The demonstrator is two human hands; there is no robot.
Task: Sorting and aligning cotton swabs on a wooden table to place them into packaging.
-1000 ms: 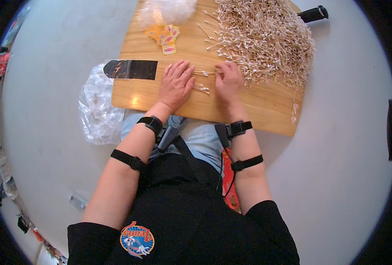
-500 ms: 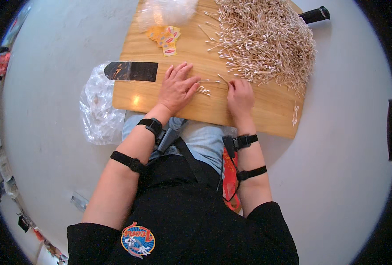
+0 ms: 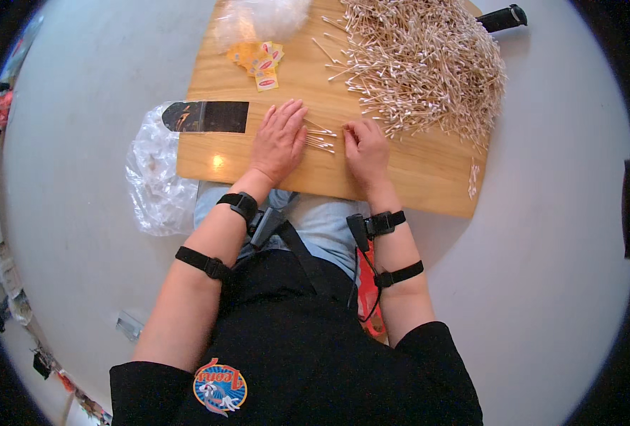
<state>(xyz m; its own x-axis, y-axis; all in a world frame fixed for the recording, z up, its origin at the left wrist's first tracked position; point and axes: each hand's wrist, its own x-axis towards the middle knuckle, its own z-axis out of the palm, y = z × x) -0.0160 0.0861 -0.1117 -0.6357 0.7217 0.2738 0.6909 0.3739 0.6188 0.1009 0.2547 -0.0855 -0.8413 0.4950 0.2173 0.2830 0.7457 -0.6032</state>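
Note:
My left hand [image 3: 278,142] lies flat near the middle of the wooden board, fingers stretched out and pointing away from me. A few cotton swabs [image 3: 321,142] stick out from beside and under its right edge, tips pointing right. Just right of these, my right hand [image 3: 369,150] rests with its thumb and fingers pinched together. Whatever those fingertips hold, if anything, is hidden. Beyond the right hand spreads a large heap of loose cotton swabs [image 3: 428,71], with several strays along its left side.
The wooden board [image 3: 414,174] lies across my lap. On it are a black strip [image 3: 226,117], small yellow-orange packets [image 3: 265,71], clear plastic bags [image 3: 262,21] and a few swabs [image 3: 473,177] at right. A crumpled plastic bag [image 3: 157,181] hangs left; a black handle [image 3: 505,18] juts out far right.
My right hand has moved left, closer to the swabs by my left hand. The swab that showed in its fingers is no longer visible there. My left hand's fingers lie closer together.

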